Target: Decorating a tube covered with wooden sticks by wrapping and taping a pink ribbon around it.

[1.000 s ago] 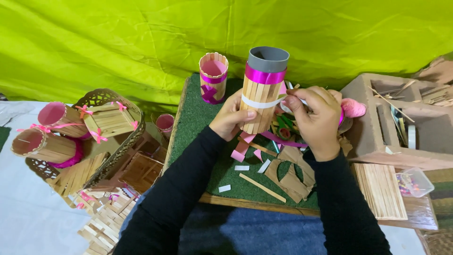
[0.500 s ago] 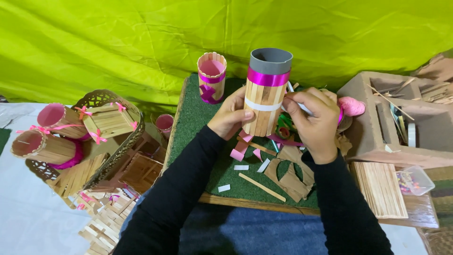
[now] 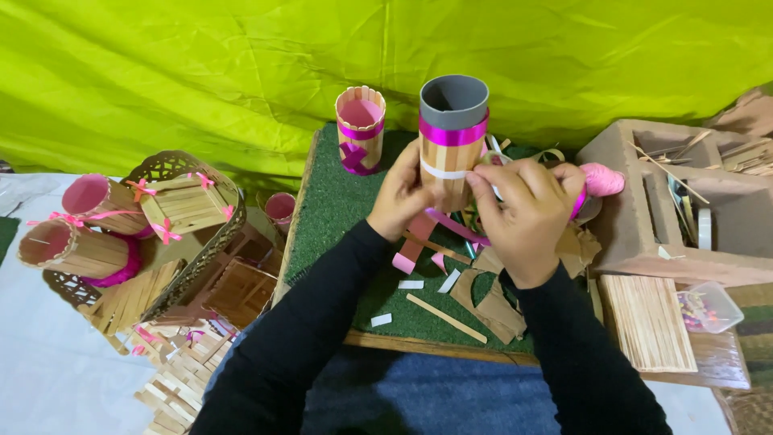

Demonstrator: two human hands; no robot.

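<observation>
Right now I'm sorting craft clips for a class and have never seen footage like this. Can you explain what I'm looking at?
No machine here: a camera worn on a person's head looks down at their own two bare hands in black sleeves. The left hand steadies an upright grey tube clad in wooden sticks, with a pink band near its top and a white band lower down. The right hand touches its side, pinching something small I cannot make out. The tube stands on a green turf mat strewn with loose sticks and ribbon scraps. Behind it stands a finished stick cup with a pink ribbon. To the left, a basket holds more finished pieces; to the right sits a cardboard box.
</observation>
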